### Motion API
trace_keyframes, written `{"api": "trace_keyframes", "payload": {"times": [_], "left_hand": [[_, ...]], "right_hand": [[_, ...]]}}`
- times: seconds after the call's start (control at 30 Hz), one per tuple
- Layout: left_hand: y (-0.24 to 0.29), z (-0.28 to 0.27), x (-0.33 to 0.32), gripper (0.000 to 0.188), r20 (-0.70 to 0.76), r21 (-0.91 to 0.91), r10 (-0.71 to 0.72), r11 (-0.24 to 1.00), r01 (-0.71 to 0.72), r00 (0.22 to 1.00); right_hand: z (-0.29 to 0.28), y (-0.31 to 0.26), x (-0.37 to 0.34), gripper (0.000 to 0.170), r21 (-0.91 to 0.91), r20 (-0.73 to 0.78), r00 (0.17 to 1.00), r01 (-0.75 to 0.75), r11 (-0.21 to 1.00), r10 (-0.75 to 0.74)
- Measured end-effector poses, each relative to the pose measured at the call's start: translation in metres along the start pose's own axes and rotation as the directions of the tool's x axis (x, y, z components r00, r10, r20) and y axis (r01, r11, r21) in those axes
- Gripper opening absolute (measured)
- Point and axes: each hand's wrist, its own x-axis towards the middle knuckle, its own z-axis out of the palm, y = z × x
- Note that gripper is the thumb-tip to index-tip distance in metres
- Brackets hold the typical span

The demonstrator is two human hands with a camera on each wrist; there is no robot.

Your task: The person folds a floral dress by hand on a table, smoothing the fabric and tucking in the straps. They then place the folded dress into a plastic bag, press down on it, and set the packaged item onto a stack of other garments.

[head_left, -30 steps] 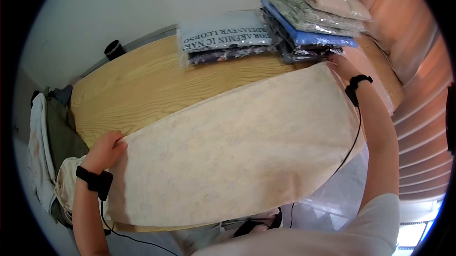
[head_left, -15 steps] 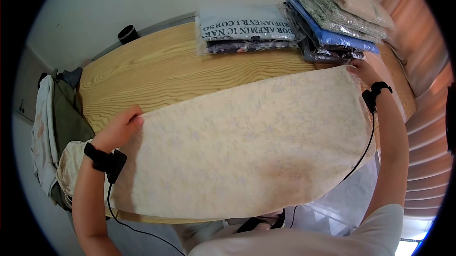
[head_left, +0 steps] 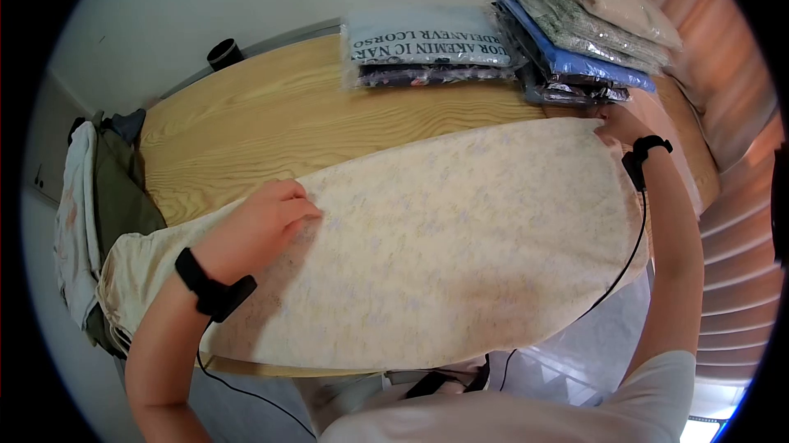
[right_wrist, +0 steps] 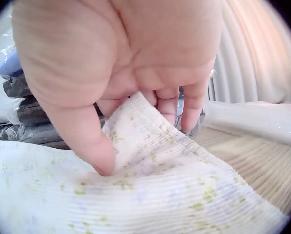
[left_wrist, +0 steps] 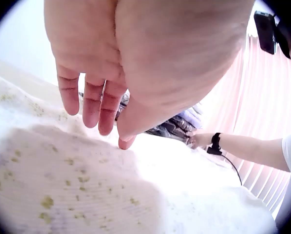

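A cream, ribbed cloth garment [head_left: 460, 254] with a small floral print lies spread over the wooden table, its near edge at the table's front. Its left end is bunched and gathered [head_left: 136, 266]. My left hand [head_left: 261, 225] is over the cloth's left part, palm down, fingers loosely bent and pointing down toward the fabric with nothing pinched; the left wrist view shows the fingertips [left_wrist: 91, 121] close above it. At the far right corner my right hand [head_left: 622, 124] pinches the cloth, and the right wrist view shows that corner [right_wrist: 140, 109] between thumb and fingers.
Behind my right hand rises a stack of clear-bagged folded clothes [head_left: 583, 40]. Another bagged pile [head_left: 431, 48] with a lettered top lies beside it. A black cup [head_left: 223, 54] stands by the wall. Clothes [head_left: 115, 188] hang at the left edge, and a pink curtain [head_left: 748, 221] at the right.
My left hand has let go of the cloth's far left edge and moved right over the fabric. The bunched left end shows more. My right hand stays at its corner.
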Motion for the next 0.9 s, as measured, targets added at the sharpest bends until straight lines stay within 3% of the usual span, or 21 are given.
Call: {"api": "trace_keyframes", "payload": {"times": [0.03,0.13,0.2,0.27,0.33,0.37,0.4,0.43,0.47,0.53,0.57,0.63,0.73,0.8,0.9], "left_hand": [[-0.002,0.005,0.001,0.014,0.008,0.007,-0.006,1.000,0.006,1.000],[-0.004,0.012,0.005,0.017,-0.028,-0.039,-0.069,0.997,0.068,0.997],[-0.011,0.013,0.005,0.019,-0.001,-0.037,-0.097,0.995,0.097,0.995],[-0.012,0.014,0.002,0.021,0.030,-0.038,-0.128,0.991,0.129,0.991],[-0.007,0.018,0.000,0.030,-0.218,0.111,-0.332,0.926,0.362,0.918],[-0.007,0.020,-0.001,0.030,-0.215,0.107,-0.344,0.922,0.372,0.914],[-0.008,0.021,-0.003,0.032,-0.273,0.202,-0.263,0.925,0.322,0.925],[-0.009,0.021,-0.005,0.035,-0.322,0.299,-0.174,0.914,0.274,0.931],[-0.008,0.021,-0.005,0.035,-0.322,0.296,-0.184,0.912,0.283,0.929],[-0.006,0.021,-0.003,0.032,-0.400,0.576,0.101,0.801,0.165,0.911],[-0.009,0.020,-0.004,0.032,-0.402,0.575,0.097,0.801,0.168,0.910],[-0.015,0.018,-0.007,0.027,-0.220,0.526,-0.056,0.834,0.167,0.974],[-0.014,0.015,-0.008,0.026,-0.209,0.473,-0.106,0.859,0.195,0.972],[-0.005,0.015,-0.009,0.035,-0.219,0.467,-0.171,0.846,0.257,0.961],[-0.004,0.013,-0.017,0.020,-0.216,0.615,-0.107,0.757,0.220,0.971]], "right_hand": [[0.001,0.004,0.002,0.036,-0.141,-0.074,0.993,0.078,0.987,-0.089],[0.002,0.001,-0.003,0.031,-0.270,-0.154,0.965,0.164,0.949,-0.211],[-0.025,-0.079,-0.065,0.022,-0.591,-0.213,0.957,0.037,0.806,-0.199],[-0.025,-0.045,-0.063,0.017,-0.413,-0.302,0.926,0.087,0.907,-0.226],[-0.028,-0.021,-0.071,0.013,-0.451,-0.398,0.773,0.303,0.839,-0.494],[-0.029,-0.015,-0.080,0.014,-0.411,-0.401,0.781,0.313,0.856,-0.479],[-0.028,-0.010,-0.090,0.014,-0.370,-0.404,0.788,0.324,0.871,-0.464],[-0.028,-0.003,-0.096,0.016,-0.457,-0.398,0.722,0.379,0.805,-0.566],[-0.024,-0.002,-0.105,0.017,-0.438,-0.417,0.683,0.427,0.791,-0.599],[-0.024,-0.003,-0.126,0.018,-0.517,-0.338,0.729,0.384,0.765,-0.594],[-0.021,-0.002,-0.133,0.018,-0.518,-0.336,0.728,0.386,0.763,-0.597],[-0.010,0.003,-0.145,0.018,-0.507,-0.343,0.764,0.339,0.793,-0.546],[0.001,0.006,-0.155,0.018,-0.521,-0.349,0.745,0.351,0.778,-0.569],[0.004,0.007,-0.161,0.018,-0.495,-0.382,0.741,0.340,0.800,-0.552],[0.000,0.013,-0.167,0.017,-0.465,-0.381,0.786,0.292,0.836,-0.486]]}}
